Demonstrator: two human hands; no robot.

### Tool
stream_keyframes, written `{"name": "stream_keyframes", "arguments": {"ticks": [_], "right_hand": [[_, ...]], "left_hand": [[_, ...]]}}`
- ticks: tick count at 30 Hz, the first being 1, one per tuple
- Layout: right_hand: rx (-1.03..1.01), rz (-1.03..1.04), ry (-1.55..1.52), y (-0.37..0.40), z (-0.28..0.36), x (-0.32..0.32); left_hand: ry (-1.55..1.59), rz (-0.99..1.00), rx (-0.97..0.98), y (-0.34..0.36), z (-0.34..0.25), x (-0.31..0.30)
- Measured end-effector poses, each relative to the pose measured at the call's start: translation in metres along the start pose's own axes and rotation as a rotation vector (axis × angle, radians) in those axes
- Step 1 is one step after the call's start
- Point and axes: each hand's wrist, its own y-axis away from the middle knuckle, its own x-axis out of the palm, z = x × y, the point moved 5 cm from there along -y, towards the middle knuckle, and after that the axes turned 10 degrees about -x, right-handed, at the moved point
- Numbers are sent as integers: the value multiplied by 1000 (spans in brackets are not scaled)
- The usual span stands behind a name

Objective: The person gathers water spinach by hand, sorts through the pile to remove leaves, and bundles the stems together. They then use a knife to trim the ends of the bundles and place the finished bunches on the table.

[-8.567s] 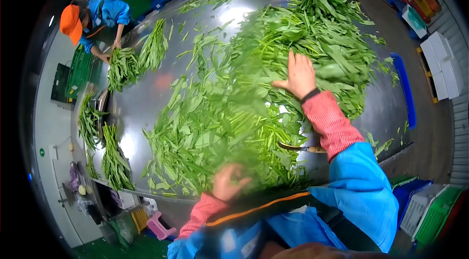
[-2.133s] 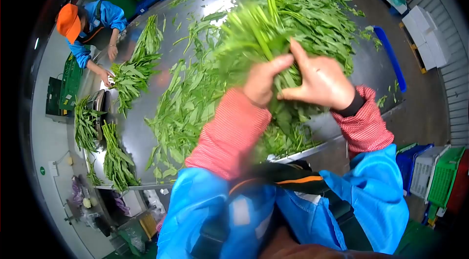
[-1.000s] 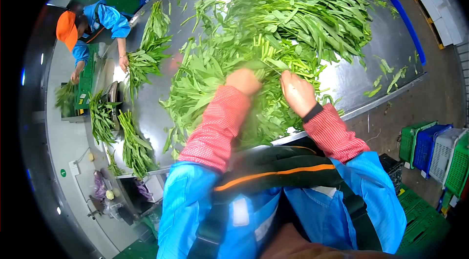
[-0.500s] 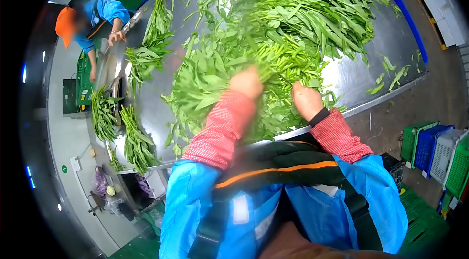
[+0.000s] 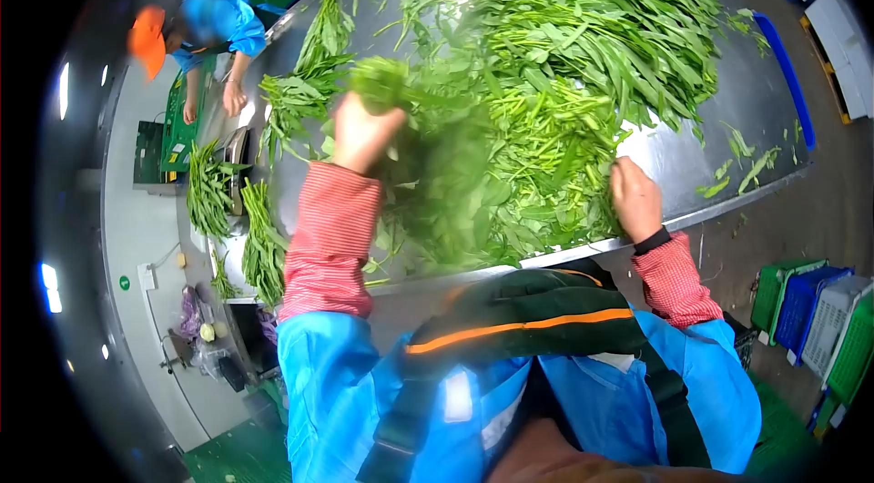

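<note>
My left hand [image 5: 364, 132] is closed around a bunch of water spinach [image 5: 381, 82], stem ends up by the fist and leaves smeared by motion to the right. It is held above the left part of the metal table [image 5: 291, 151]. My right hand [image 5: 635, 196] is at the table's front edge with its fingers curled, right beside the near pile of cut stems and leaves [image 5: 546, 146]. Whatever those fingers hold, if anything, I cannot make out. Behind the near pile lies a large heap of long leafy water spinach [image 5: 601, 19].
Separate bunches [image 5: 262, 246] lie at the table's left end, near a scale-like metal device [image 5: 235, 169]. Across the left corner stands a co-worker in an orange cap [image 5: 147, 41]. Stacked plastic crates [image 5: 806, 301] are on the floor at right. Loose leaves [image 5: 751, 164] lie at the table's right.
My left hand has swung left and away from me, taking a bunch out of the near pile. My right hand has shifted right, off the stems. The view has turned slightly.
</note>
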Motion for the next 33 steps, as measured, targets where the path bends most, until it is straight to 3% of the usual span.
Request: {"name": "stream_keyframes", "arguments": {"ticks": [1, 3, 5, 6, 11, 15, 18, 20, 21, 22, 24, 25, 27, 29, 31, 33], "right_hand": [[12, 8, -3, 1, -9, -1], [-11, 184, 164, 0, -13, 2], [0, 320, 214, -11, -4, 8], [-120, 231, 188, -28, 18, 1], [-495, -74, -216, -127, 138, -22], [-675, 18, -420, -178, 211, 7], [-693, 74, -618, -178, 239, 54], [-557, 283, -1092, -175, 242, 81], [-381, 542, -1428, -171, 243, 93], [-267, 614, -1583, -166, 240, 108], [-211, 489, -1693, -160, 229, 113], [-135, 431, -1753, -158, 223, 112], [-34, 473, -1745, -154, 207, 129], [51, 483, -1798, -149, 194, 145], [75, 461, -1806, -147, 193, 152], [131, 463, -1850, -141, 196, 158]], "left_hand": [[448, 25, 90, 8, -10, -19], [562, -22, 177, 7, -9, -64], [810, -25, 61, 10, 1, -89], [931, -16, -56, 12, 6, -96], [1090, 84, 41, 17, 10, -101], [1271, 54, -36, 42, -28, -77], [1428, 87, -82, 40, -34, -63], [1452, 116, -122, 44, -40, -57], [1350, 85, -89, 45, -41, -54], [1309, 207, -74, 44, -37, -48], [1097, 373, -30, 38, -17, -38], [871, 260, -29, 16, 35, -35], [552, 143, 22, 35, 27, -43], [738, 203, -2, 39, 71, -17], [538, 303, -150, 66, 66, 9], [715, 323, 17, 78, 56, 36]]}}
